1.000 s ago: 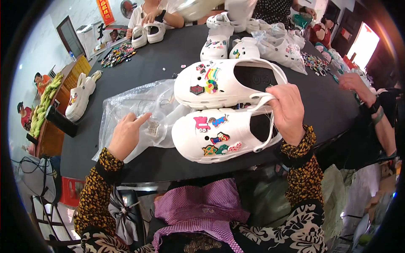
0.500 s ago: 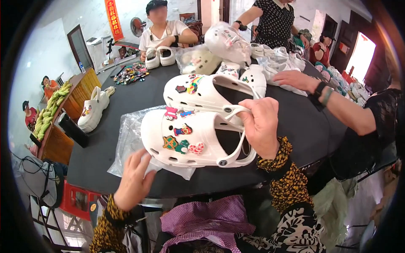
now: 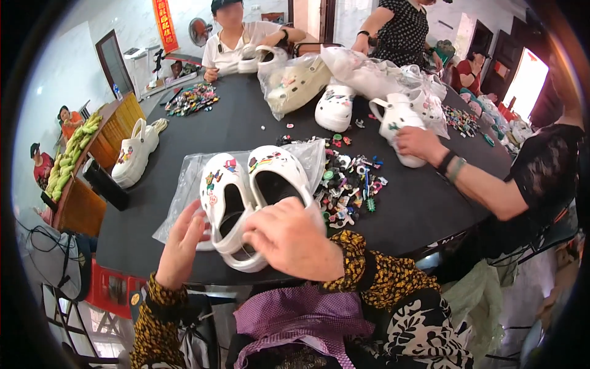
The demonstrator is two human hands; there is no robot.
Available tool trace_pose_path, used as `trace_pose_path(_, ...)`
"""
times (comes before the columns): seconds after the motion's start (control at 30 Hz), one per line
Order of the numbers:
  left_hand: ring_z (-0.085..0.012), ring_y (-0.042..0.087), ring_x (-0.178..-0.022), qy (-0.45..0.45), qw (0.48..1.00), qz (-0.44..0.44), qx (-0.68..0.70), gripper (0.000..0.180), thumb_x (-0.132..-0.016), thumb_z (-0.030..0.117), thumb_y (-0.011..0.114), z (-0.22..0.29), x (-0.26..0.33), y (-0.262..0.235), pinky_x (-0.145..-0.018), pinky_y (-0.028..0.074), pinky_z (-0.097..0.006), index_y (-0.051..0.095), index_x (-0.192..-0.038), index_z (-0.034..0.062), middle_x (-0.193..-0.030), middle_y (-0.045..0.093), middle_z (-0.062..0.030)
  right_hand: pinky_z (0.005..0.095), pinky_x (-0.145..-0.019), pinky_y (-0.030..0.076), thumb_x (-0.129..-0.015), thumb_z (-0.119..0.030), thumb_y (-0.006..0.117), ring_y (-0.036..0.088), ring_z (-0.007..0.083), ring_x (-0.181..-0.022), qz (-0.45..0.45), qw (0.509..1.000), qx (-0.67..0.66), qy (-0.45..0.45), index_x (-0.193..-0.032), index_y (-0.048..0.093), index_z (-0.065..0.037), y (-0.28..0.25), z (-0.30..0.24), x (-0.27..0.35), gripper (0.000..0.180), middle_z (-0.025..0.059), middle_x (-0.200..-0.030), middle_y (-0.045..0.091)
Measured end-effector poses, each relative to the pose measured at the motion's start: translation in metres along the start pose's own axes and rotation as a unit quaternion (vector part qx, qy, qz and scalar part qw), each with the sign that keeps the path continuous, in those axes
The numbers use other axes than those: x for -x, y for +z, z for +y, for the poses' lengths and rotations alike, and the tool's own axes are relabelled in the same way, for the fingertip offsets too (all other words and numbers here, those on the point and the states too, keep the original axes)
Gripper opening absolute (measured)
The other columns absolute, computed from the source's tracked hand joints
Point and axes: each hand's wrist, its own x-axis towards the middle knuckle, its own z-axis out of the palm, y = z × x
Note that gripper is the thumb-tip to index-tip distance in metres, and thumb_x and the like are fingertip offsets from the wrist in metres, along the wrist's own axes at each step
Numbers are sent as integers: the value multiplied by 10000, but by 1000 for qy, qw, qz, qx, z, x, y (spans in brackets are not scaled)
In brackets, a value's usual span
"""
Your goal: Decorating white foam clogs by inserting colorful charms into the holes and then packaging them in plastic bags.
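Big round black table [image 3: 246,126]. On it: clear plastic bag [image 3: 184,184] near front edge, 2 white clogs [image 3: 255,190] on top of bag. Pile of small colourful charms [image 3: 350,181] just right of bag. More charms [image 3: 193,98] far left. White clog pair [image 3: 136,154] at left edge. Bagged clogs [image 3: 298,83], loose white clogs [image 3: 335,107] at far side.

A large dark round table [image 3: 246,132] is filling the room. White walls [image 3: 58,80] are rising far left beside a dark door [image 3: 115,61], while daylight is glaring through a window [image 3: 528,83] far right.
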Motion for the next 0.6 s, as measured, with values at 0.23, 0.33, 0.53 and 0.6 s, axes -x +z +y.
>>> trace_pose_path(0.23, -220, 622, -963, 126, 951, -33, -279, 301, -967, 199, 560, 31, -29, 4, -796, 488, -321, 607, -1133, -48, -1127, 637, -149, 383, -836, 379, -822, -156, 674, 574, 274, -903, -52, 996, -60, -48, -1037, 595, -69, 3, -7, -3, 245, 89, -922, 598)
trace_pose_path(0.33, -339, 638, -830, 161, 919, -49, -358, 261, -932, 218, 589, 54, -42, 23, -712, 499, -368, 662, -994, -26, -949, 657, -190, 380, -825, 381, -801, -155, 679, 566, 254, -874, -60, 996, -6, -66, -1033, 594, -74, 4, -5, 0, 260, 80, -877, 577)
trace_pose_path(0.53, -435, 608, -676, 53, 842, -143, -517, 480, -889, 390, 634, 55, -74, 45, -618, 485, -441, 637, -767, -74, -713, 614, -267, 346, -800, 388, -774, -204, 704, 550, 217, -840, -73, 982, 125, -119, -1029, 585, -74, -3, -3, 2, 310, 59, -908, 564)
trace_pose_path(0.6, -441, 621, -703, 31, 850, -142, -507, 534, -864, 422, 661, 55, -79, 53, -630, 486, -450, 603, -726, -91, -721, 611, -287, 347, -810, 396, -774, -215, 710, 557, 224, -853, -63, 984, 128, -108, -1032, 587, -74, -17, -3, 1, 319, 69, -951, 570)
